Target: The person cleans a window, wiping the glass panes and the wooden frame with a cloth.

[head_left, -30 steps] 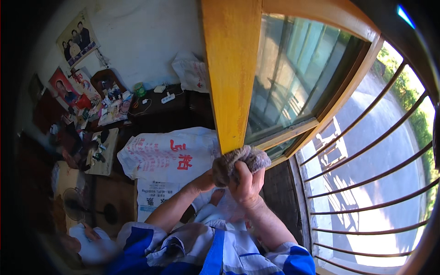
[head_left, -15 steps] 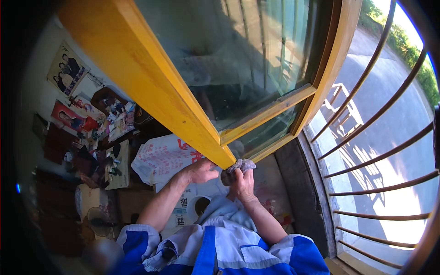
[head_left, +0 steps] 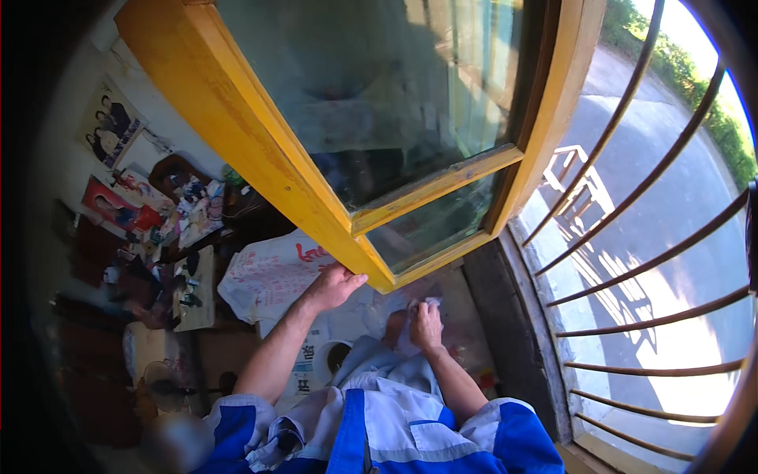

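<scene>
A yellow wooden window sash (head_left: 284,178) with two glass panes stands swung inward in front of me. My left hand (head_left: 335,287) grips the sash's lower edge near its corner, thumb on the near side and the other fingers partly hidden behind the wood. Below and right of that corner, apart from the wood, my right hand (head_left: 427,325) is closed on a crumpled pale cloth (head_left: 414,341). Much of the cloth is hidden by the hand.
Curved metal bars (head_left: 632,312) cover the opening at right, with a wooden stand (head_left: 580,189) outside. A white printed sack (head_left: 268,276) and a white bucket (head_left: 325,362) are below. To the left are a cluttered table (head_left: 201,296) and a fan (head_left: 162,383).
My right hand has lowered the cloth away from the sash's corner. My left hand now grips the sash's edge. The sash appears slightly further left in view.
</scene>
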{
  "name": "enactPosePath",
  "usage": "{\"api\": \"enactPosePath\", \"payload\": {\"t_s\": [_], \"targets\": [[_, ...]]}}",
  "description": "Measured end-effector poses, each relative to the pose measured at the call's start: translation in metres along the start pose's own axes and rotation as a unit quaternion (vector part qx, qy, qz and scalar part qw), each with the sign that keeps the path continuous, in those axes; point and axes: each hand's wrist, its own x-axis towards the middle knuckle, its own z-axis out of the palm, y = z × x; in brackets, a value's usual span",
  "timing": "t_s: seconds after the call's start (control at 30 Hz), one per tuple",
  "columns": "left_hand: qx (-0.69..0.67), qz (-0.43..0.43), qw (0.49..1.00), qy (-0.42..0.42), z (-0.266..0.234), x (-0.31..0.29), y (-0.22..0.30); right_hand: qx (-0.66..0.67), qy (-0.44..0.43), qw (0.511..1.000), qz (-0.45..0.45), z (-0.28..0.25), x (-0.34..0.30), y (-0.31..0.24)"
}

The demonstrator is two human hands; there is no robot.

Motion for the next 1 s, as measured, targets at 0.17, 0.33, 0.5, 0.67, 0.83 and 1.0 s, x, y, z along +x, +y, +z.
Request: {"api": "enactPosePath", "payload": {"t_s": [0.17, 0.33, 0.5, 0.67, 0.83, 1.0], "targets": [[-0.142, 0.057, 0.983, 0.105, 0.024, -0.003, -0.022, 0.119, -0.125, 0.979, -0.109, -0.066, -0.027, -0.015], [-0.201, -0.139, 0.959, 0.146, 0.071, -0.045, -0.083, 0.174, -0.220, 0.943, -0.179, -0.153, -0.019, -0.080], [-0.411, -0.228, 0.882, -0.045, 0.116, -0.041, -0.085, 0.384, -0.242, 0.872, -0.181, -0.190, -0.005, -0.136], [-0.490, -0.011, 0.867, -0.087, 0.123, -0.018, -0.020, 0.277, -0.103, 0.949, -0.108, -0.201, 0.015, -0.131], [-0.522, -0.097, 0.846, -0.048, 0.133, -0.020, -0.006, 0.506, -0.054, 0.847, 0.154, -0.158, -0.003, -0.078], [-0.245, 0.016, 0.961, 0.127, 0.138, 0.002, -0.008, 0.708, -0.097, 0.639, 0.285, -0.151, -0.016, -0.100]]}}
